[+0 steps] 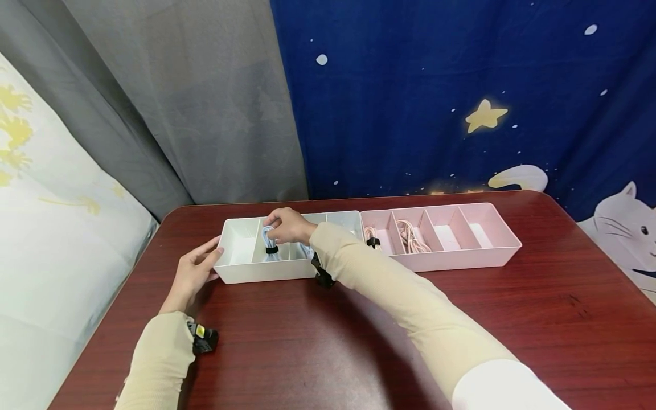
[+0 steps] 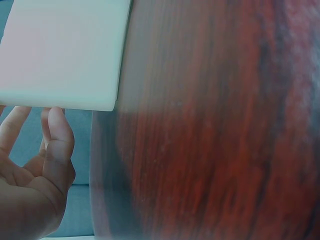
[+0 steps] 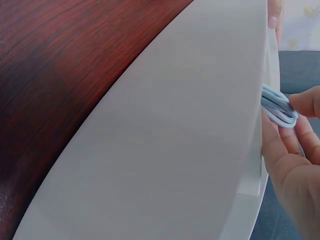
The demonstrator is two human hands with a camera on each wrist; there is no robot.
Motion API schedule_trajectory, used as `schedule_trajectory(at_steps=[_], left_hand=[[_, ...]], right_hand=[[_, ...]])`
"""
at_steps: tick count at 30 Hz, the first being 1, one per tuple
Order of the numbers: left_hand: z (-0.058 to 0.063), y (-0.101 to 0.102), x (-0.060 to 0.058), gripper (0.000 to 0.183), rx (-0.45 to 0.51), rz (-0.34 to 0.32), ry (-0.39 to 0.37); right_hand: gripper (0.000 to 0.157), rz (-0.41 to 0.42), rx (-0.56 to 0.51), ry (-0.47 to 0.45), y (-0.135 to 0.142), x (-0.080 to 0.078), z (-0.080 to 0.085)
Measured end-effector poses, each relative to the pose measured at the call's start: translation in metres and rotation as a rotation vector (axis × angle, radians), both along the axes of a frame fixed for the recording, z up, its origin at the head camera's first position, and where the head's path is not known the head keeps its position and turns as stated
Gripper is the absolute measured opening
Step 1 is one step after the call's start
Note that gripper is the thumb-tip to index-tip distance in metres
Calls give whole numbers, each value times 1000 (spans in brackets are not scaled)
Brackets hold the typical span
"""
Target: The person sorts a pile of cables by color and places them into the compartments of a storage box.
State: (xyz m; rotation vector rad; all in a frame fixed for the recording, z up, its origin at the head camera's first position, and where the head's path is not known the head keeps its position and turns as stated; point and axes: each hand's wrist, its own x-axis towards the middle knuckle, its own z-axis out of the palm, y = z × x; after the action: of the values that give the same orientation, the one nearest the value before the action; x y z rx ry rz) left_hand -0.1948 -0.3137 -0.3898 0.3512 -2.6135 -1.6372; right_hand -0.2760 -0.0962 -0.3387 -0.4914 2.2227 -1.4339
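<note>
In the head view my right hand (image 1: 291,226) pinches a coiled light blue cable (image 1: 268,234) between thumb and fingers. A black strap (image 1: 271,250) binds the cable, which stands in the second compartment from the left of a white divided box (image 1: 271,274). The right wrist view shows the cable's looped end (image 3: 281,111) at the box rim between the fingertips. My left hand (image 1: 196,267) rests against the box's left end, thumb by the rim. From the left wrist, straight fingers (image 2: 61,131) touch the box's end. Another light blue cable (image 1: 306,250) lies further right, partly hidden by my right wrist.
A pink divided box (image 1: 456,261) adjoins the white one on the right. It holds a pinkish cable with a black strap (image 1: 373,242) and a loose pinkish cable (image 1: 412,239). Both boxes stand on a reddish-brown table (image 1: 287,341), with curtains (image 1: 410,102) behind.
</note>
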Motion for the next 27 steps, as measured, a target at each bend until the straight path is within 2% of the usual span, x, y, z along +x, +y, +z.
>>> schedule_trajectory(at_steps=[6,19,27], left_hand=[[0,0,1,56,6,-4,-19],[-1,0,-1,55,-5,-6,-5],[1,0,-1,54,3,-5,5]], right_hand=[[23,-29,23,31,-2,1,-1],[25,-58,63,128,-3,2,-3],[24,-59,60,116,-2,1,-2]])
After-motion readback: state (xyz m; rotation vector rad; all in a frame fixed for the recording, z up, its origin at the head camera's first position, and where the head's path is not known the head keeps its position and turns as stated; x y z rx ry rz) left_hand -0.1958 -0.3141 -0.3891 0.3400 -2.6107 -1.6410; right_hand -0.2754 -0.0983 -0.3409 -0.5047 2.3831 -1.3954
